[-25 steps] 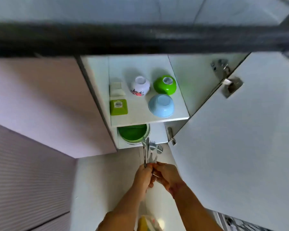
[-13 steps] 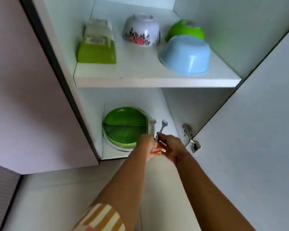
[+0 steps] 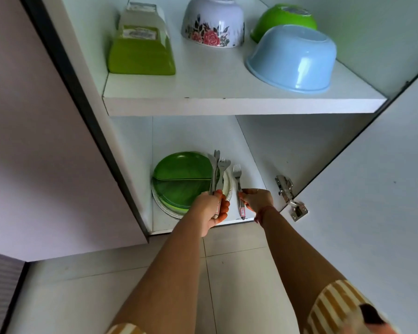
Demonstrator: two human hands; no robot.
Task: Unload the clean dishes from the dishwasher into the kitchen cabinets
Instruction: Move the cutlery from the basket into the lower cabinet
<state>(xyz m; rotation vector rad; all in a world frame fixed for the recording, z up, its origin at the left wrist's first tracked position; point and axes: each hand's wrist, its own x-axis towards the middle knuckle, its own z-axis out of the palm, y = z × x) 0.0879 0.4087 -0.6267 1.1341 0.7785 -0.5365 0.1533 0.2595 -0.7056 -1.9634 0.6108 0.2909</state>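
Nearest to me, my left hand [image 3: 211, 208] is curled round a bundle of cutlery [image 3: 217, 173], gripping the handles so the fork heads and a blade stand up above my knuckles. Just right of it, my right hand [image 3: 257, 200] pinches the handle of a single fork [image 3: 238, 183], whose tines point away from me and whose handle end lies down near the front edge of the lower cabinet shelf [image 3: 250, 169]; I cannot tell whether the fork already touches the shelf. Directly behind my left fingers sits a green divided plate [image 3: 179, 180] on a stack of white plates [image 3: 165, 209], the bundle overlapping its right rim. Off to the right of my right hand is the door hinge [image 3: 288, 196]. Farther up, above both hands, the upper shelf [image 3: 227, 106] carries upturned dishes: a green square container [image 3: 140, 56] at the left, a floral white bowl [image 3: 212, 22] in the middle, a light blue bowl [image 3: 293, 59] toward the right and a green bowl [image 3: 279, 16] behind it.
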